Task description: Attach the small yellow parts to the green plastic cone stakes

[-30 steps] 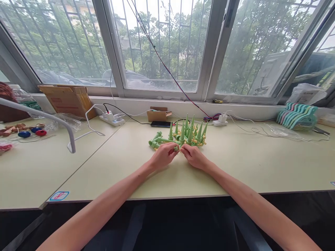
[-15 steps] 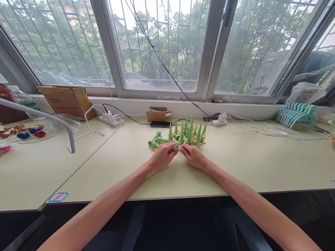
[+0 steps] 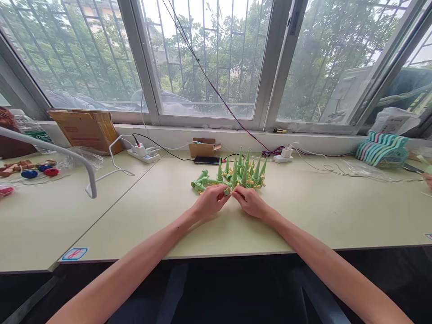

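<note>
My left hand (image 3: pixel 212 200) is closed around a green plastic watering spike (image 3: pixel 226 191), of which only a small part shows at the fingertips. Close beside it, my right hand (image 3: pixel 249 201) pinches something small at the spike's end, mostly hidden by the fingers. The two hands nearly touch just above the table. Right behind them stands a cluster of green pointed watering spikes (image 3: pixel 243 177) with small yellow valves on their sides. More green spikes (image 3: pixel 204 180) lie on their sides to the left of the cluster.
Behind the spikes are a black phone (image 3: pixel 207 160) and a small open cardboard box (image 3: pixel 204 147). Power strips (image 3: pixel 144 155) with cables lie along the window wall. A white curved metal bar (image 3: pixel 88 168) reaches in from the left. Teal hangers (image 3: pixel 383 149) stand at right, near another person's hand (image 3: pixel 428 180).
My hands stay almost in place, with only a slight shift of the fingers on the spike. At the far right edge, the other person's hand has moved.
</note>
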`<action>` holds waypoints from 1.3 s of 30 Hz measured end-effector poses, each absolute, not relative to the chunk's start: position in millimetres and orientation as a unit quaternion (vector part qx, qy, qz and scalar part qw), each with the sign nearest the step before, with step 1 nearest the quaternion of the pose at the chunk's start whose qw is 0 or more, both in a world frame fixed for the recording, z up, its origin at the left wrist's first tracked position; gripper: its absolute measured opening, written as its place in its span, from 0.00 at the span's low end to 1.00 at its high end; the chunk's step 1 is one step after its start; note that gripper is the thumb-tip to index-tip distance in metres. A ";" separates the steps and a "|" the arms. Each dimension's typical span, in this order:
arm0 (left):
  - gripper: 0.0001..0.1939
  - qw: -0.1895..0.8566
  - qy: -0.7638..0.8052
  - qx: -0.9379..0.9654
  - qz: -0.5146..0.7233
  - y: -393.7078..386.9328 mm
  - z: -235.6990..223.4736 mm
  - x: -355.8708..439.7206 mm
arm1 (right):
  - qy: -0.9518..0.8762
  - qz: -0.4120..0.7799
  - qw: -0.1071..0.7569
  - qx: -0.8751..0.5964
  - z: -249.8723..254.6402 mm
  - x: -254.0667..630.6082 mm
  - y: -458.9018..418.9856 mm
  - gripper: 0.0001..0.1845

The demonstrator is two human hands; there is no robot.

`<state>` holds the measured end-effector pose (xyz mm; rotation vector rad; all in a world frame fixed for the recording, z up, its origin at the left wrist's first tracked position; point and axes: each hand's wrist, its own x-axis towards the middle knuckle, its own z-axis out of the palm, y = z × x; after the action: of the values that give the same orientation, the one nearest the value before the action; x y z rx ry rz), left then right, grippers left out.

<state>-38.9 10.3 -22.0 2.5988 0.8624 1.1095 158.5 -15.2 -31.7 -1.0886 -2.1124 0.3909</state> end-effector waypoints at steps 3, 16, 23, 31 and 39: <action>0.05 0.094 0.290 0.877 0.372 10.6 -22.1 -39.0 | -0.819 0.152 0.358 -0.422 -32.2 158.6 -14.9 0.14; 0.05 0.092 0.290 0.879 0.368 10.3 -23.1 -39.5 | -0.820 0.150 0.356 -0.423 -31.4 158.0 -14.8 0.15; 0.04 0.087 0.285 0.881 0.369 11.2 -23.3 -39.2 | -0.819 0.156 0.353 -0.424 -30.2 158.7 -16.0 0.14; 0.06 0.094 0.281 0.880 0.370 10.2 -22.2 -39.4 | -0.819 0.157 0.353 -0.425 -31.7 158.6 -15.3 0.14; 0.06 0.099 0.293 0.879 0.363 9.6 -22.5 -38.8 | -0.819 0.159 0.351 -0.425 -32.1 159.2 -14.5 0.14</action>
<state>-38.8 9.6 -22.5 2.5998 0.8675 1.0733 159.2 -14.5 -32.1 -1.1007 -2.1205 0.4104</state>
